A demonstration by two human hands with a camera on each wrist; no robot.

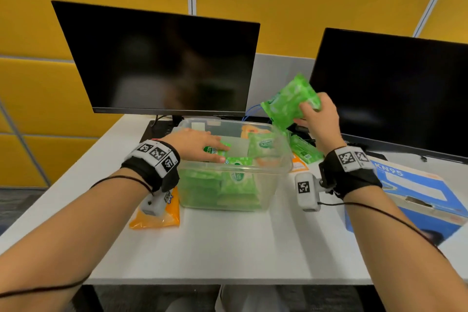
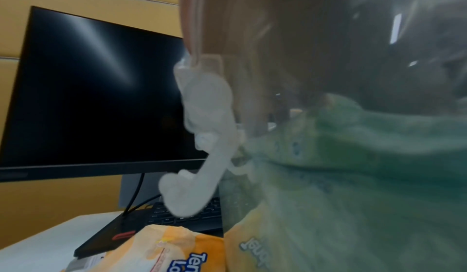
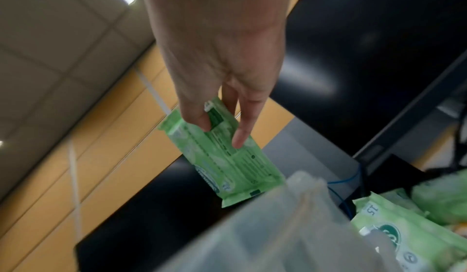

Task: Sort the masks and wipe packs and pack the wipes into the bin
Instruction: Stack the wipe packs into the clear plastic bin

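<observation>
Clear bin sits mid-desk, holding several green wipe packs. Left hand reaches over the bin's left rim, fingers fairly straight, resting on a pack inside. Right hand is raised above the bin's far right corner, thumb and fingers gripping a green pack. An orange pack lies just left of the bin. A blue KN95 box stands right. Two dark monitors behind.
</observation>
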